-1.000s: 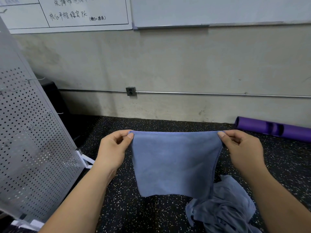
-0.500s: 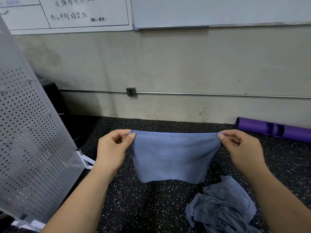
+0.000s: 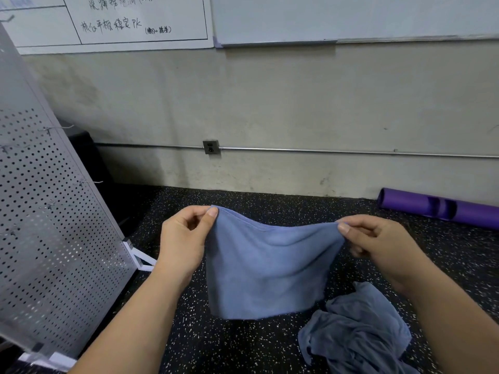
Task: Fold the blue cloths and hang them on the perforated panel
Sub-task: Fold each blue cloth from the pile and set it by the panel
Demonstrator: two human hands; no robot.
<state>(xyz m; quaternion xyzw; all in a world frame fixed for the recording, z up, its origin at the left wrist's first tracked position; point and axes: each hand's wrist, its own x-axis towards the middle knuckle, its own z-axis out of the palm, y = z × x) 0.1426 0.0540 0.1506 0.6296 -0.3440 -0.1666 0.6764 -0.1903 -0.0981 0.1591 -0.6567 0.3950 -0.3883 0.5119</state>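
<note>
Far left: the perforated panel — grey metal, tilted back, propped on a white foot. Thin wire hooks stick out of its holes. It stands on the black speckled floor. Above it on the wall is a whiteboard with handwriting.

Left hand: fingers curled, thumb and forefinger pinching the upper left corner of the blue cloth.

On the wall behind, a socket sits on a horizontal metal conduit.

Blue cloth: held up in the air between the two hands, in front of the person and above the floor, well apart from the panel. Its top edge sags in a shallow curve between the two pinched corners, and the left corner sits a little higher than the right. The rest hangs down with the lower edge free. Whether it is doubled over, I cannot tell.

Right hand: thumb and forefinger pinch the upper right corner, and the other fingers are curled beneath.

Lower right: a crumpled heap of blue cloths lies on the floor, just beside the hanging cloth's bottom right corner — touching or not, I cannot tell.

Far right: a purple roll lies on the floor at the foot of the wall.
</note>
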